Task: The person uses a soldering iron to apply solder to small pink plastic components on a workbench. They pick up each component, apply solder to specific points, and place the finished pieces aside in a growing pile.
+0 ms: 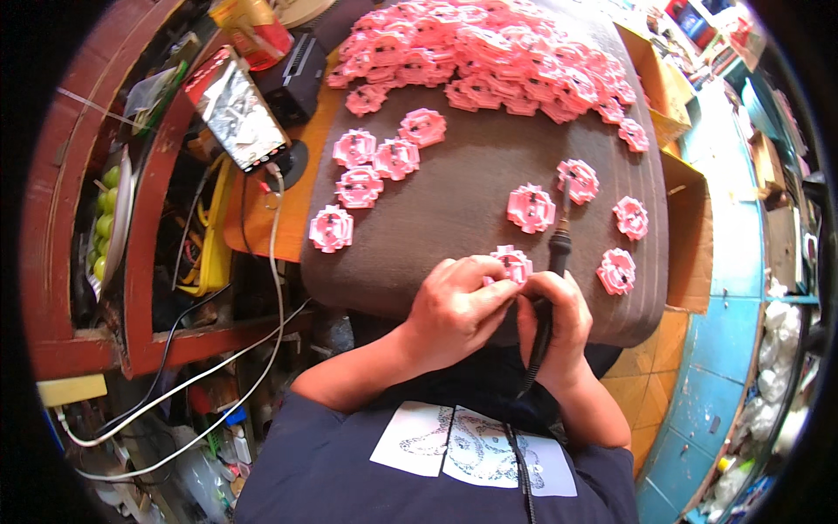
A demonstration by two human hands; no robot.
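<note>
At the near edge of the brown board [410,236], my left hand [458,310] pinches a pink plastic piece [511,260]. My right hand [559,327] is closed on a black soldering iron [559,253], its metal tip pointing away from me. Its fingers are close beside the held piece; whether they touch it is hidden. Loose pink pieces with small dark parts lie around, including one just left of the tip [531,208], one by it [578,181] and others at the right [617,271] and left [331,229].
A large pink heap [489,52] covers the far board. At left are a phone on a stand [236,105], a black device [292,79], white cables [278,288] and a red wooden frame [65,262]. Cardboard boxes [690,236] stand at right, beside blue tiles [724,349].
</note>
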